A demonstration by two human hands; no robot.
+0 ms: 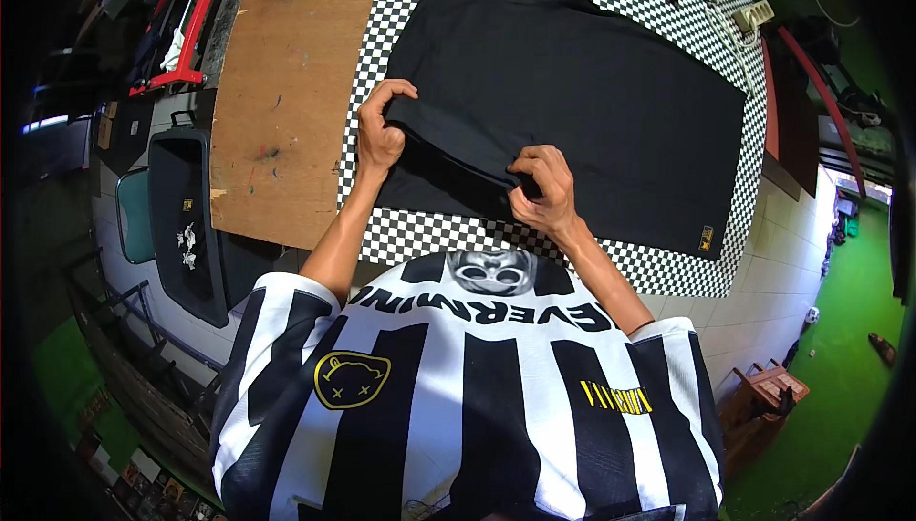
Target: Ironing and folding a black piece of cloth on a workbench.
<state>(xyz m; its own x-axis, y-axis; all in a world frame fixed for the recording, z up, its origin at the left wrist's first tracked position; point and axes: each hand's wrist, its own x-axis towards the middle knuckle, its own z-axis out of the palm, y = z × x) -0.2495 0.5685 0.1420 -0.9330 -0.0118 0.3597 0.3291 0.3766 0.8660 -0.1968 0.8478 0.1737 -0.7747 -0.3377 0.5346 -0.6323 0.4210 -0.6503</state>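
Observation:
A black T-shirt lies spread over a black-and-white checkered table cover. At its left side my left hand pinches the cloth between thumb and curled fingers. My right hand grips the same raised fold of fabric, nearer the middle of the shirt's front part. Between both hands the cloth is lifted into a taut ridge that casts a dark shadow below it. A small label with yellow marks sits by the shirt's lower right corner. The fingertips of both hands are partly hidden.
A stained wooden board adjoins the cover on the left. Beyond it stand a dark plastic bin and a red metal frame. A power strip with its cable lies at the far right. A brown stool stands on the floor.

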